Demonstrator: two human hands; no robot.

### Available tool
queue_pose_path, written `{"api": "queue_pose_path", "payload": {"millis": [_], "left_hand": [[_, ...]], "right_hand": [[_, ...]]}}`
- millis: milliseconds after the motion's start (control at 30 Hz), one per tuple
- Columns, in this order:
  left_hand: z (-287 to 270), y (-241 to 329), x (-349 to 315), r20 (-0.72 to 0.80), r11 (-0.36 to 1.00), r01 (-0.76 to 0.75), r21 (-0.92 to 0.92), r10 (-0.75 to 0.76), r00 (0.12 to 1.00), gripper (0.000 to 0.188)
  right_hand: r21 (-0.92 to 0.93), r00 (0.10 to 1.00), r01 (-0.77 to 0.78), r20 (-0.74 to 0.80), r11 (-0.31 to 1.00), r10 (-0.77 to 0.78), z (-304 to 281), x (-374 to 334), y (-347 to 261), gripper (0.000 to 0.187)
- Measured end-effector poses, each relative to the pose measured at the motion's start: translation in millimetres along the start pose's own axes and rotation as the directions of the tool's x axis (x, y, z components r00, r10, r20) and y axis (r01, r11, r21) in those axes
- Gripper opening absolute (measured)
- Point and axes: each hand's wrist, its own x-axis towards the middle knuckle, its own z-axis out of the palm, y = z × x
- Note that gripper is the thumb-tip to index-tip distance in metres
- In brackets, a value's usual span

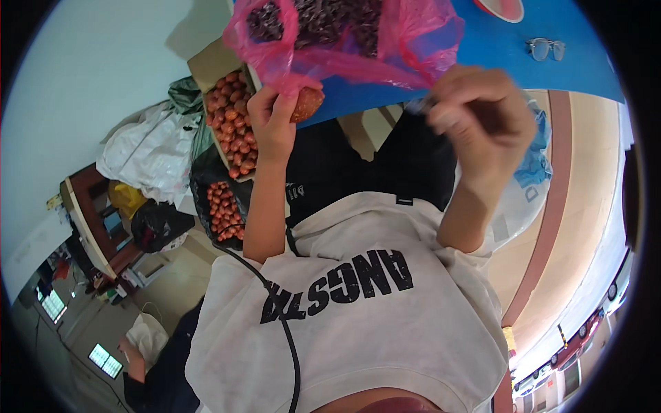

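My left hand (273, 125) is closed around a round, reddish-brown fruit (308, 104) with a speckled skin, at the lower left edge of a pink plastic bag (421, 41). Dark purplish-brown scraps (334, 24) fill the bag, which lies on the blue tabletop. To the right of the bag, my right hand (485, 124) is raised and blurred by motion. Its thumb and fingers are pinched together, and something small and dark shows at their tips, too smeared to name.
A box of reddish fruits (234, 124) and a black bag of smaller ones (224, 210) stand left of my arm. Eyeglasses (546, 49) and a red-rimmed bowl (506, 8) sit on the blue table (578, 72). A black cable (286, 330) crosses my shirt. Another person (165, 372) is at lower left.
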Motion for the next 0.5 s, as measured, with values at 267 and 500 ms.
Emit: {"api": "queue_pose_path", "payload": {"millis": [267,500], "left_hand": [[1,3,1,0.027,0.99,0.079,-0.12,-0.077,0.997,0.035],[-2,2,3,0.043,0.978,0.052,-0.203,-0.044,0.998,0.032]], "right_hand": [[0.3,0.922,-0.386,0.133,0.872,0.362,36,-30,58,0.013],[0.35,0.898,-0.438,0.205,0.828,0.388,36,-24,87,0.012]]}}
